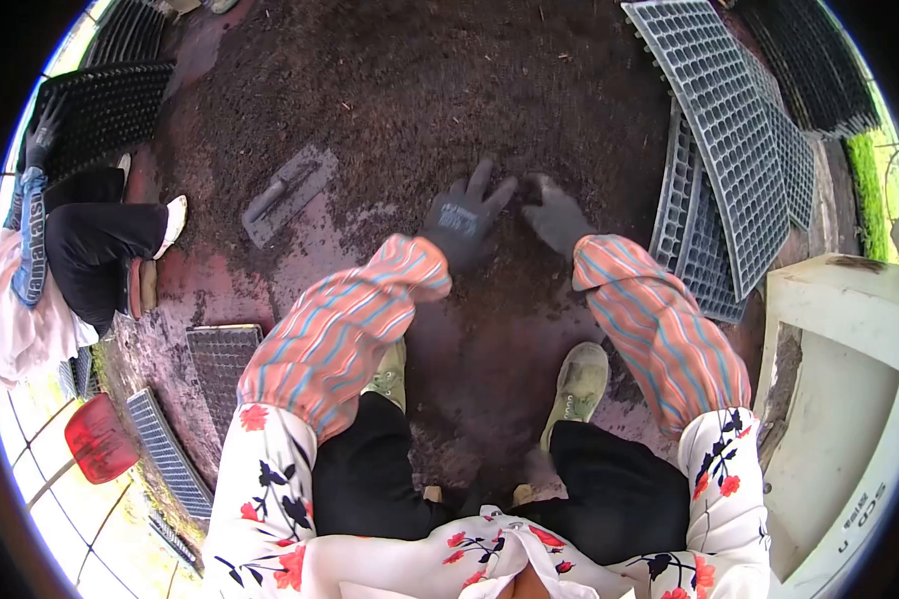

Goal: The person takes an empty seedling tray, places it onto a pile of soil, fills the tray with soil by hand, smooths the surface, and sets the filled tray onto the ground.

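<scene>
**Along the near edge of the loose soil (pixel 400 90)**

Head view, the only one. In the middle, at the near edge of the soil, the gloved left hand (pixel 466 215): grip wide, fingers spread, nothing visibly held. Just beside it, the gloved right hand (pixel 557 215): grip partly closed, fingers bent inward; cannot tell whether around a little soil or around nothing. Cannot tell, either, how deeply pressed in. Beyond both hands, the soil in a broad dark layer, thinning to reddish floor (pixel 205 270) on the left.

Left of the left hand, lying flat, a float (pixel 288 195); could get knocked or half buried by soil pushed that way. To the right, tilted and overlapping, cell trays (pixel 714 130), near the right sleeve (pixel 659 319); might slip if nudged by a wide outward swing. Short of the soil's edge, shoes (pixel 581 379); could get covered through a hard backward pull. Between spread fingers, likely spillage in a hasty scoop.
</scene>
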Tool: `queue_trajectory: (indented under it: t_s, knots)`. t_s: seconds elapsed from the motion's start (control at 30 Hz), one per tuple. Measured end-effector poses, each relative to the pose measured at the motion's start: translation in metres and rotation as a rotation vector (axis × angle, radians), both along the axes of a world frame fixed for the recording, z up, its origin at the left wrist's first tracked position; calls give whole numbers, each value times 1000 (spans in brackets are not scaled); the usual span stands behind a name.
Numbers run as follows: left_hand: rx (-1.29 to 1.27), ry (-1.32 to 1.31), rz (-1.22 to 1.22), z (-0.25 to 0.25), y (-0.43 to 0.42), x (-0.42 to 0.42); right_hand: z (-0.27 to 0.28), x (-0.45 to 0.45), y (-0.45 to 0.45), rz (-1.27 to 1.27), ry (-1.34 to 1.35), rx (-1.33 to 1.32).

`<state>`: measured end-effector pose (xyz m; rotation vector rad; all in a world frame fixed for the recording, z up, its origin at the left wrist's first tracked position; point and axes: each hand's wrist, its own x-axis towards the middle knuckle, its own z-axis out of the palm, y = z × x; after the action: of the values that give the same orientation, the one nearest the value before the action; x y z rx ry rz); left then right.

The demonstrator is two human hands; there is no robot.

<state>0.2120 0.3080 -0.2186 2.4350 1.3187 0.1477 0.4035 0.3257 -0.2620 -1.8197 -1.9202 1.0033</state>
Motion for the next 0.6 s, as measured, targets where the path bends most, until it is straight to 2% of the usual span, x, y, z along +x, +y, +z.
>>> queue_trajectory:
  t_s: [0.07, 0.1, 0.17, 0.2, 0.37, 0.43, 0.47, 0.5, 0.57, 0.6]
  knots:
    - [-80, 48, 42, 7, 25, 11, 15, -8, -14, 52, 112, -180]
    - [-78, 33, 49, 2, 34, 16, 28, -12, -19, 59, 97, -179]
    - [-228, 219, -66, -12, 45, 27, 50, -12, -24, 15, 223, -362]
    - [-169, 123, -55, -21, 42, 29, 36, -5, -24, -48, 349, -514]
    - [-240, 178, -156, -23, 25, 7, 13, 10, -36, 92, 102, -293]
    - [-243, -70, -168, -47, 22, -17, 11, 12, -44, 158, 13, -197]
    - [-320, -335, 52, -58, 14, -30, 6, 14, -49, 200, 6, -162]
    - [-324, -332, 46, -45, 12, -37, 5, 16, -53, 241, -1, -126]
    - [-490, -327, 365, -15, 12, -49, 8, 24, -62, 261, -24, -106]
    - [-489, -324, 364, -8, 9, -52, 14, 24, -65, 289, -50, -84]
